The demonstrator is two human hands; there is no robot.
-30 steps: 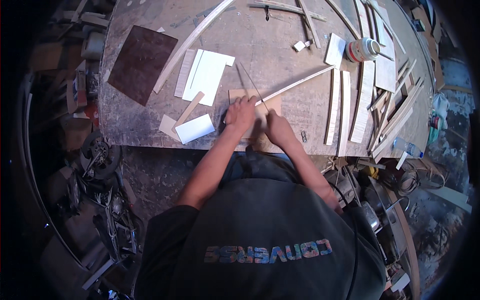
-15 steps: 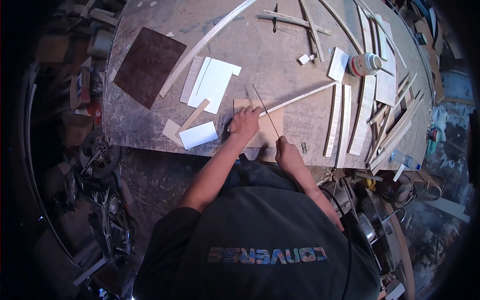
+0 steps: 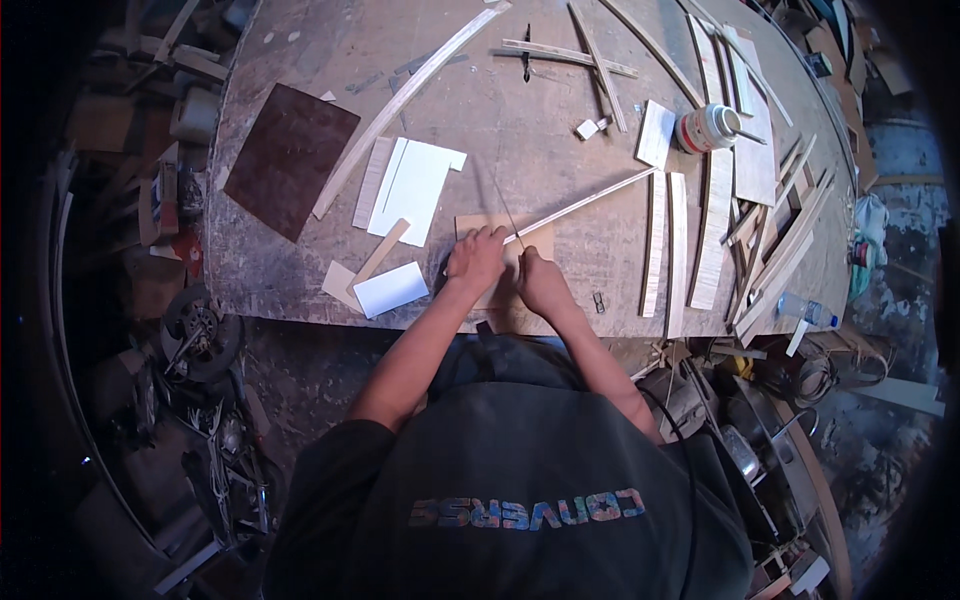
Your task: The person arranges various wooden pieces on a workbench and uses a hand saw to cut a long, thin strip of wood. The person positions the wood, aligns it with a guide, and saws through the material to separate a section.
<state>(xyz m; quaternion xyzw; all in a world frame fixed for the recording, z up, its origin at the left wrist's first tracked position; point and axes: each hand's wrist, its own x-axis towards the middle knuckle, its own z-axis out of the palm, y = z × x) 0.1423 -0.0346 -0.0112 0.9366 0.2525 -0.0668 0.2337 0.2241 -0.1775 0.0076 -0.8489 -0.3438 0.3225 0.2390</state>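
A long, slim wooden strip [image 3: 590, 203] slants across the bench, its near end pressed down by my left hand [image 3: 476, 262]. Beneath that end lies a square tan board [image 3: 540, 235]. My right hand [image 3: 546, 284] is closed around the near end of a thin saw [image 3: 506, 208], seen almost edge-on, its handle hidden by my fingers. The blade crosses the strip just right of my left fingers. White panel pieces [image 3: 410, 190] lie to the left, with a small white rectangle [image 3: 392, 290] and a narrow tan stick [image 3: 380, 252] nearer me.
A dark brown sheet [image 3: 290, 160] lies at the left of the workbench [image 3: 300, 275]. Pale wooden slats [image 3: 676, 250] and a stack of strips [image 3: 785, 260] cover the right side, beside a glue can [image 3: 705, 130] and a plastic bottle [image 3: 810, 312]. A small metal clip [image 3: 598, 302] sits near the front edge.
My right hand has moved left and forward with the saw, closer to my left hand. My left hand still presses the strip. The whole view has shifted slightly.
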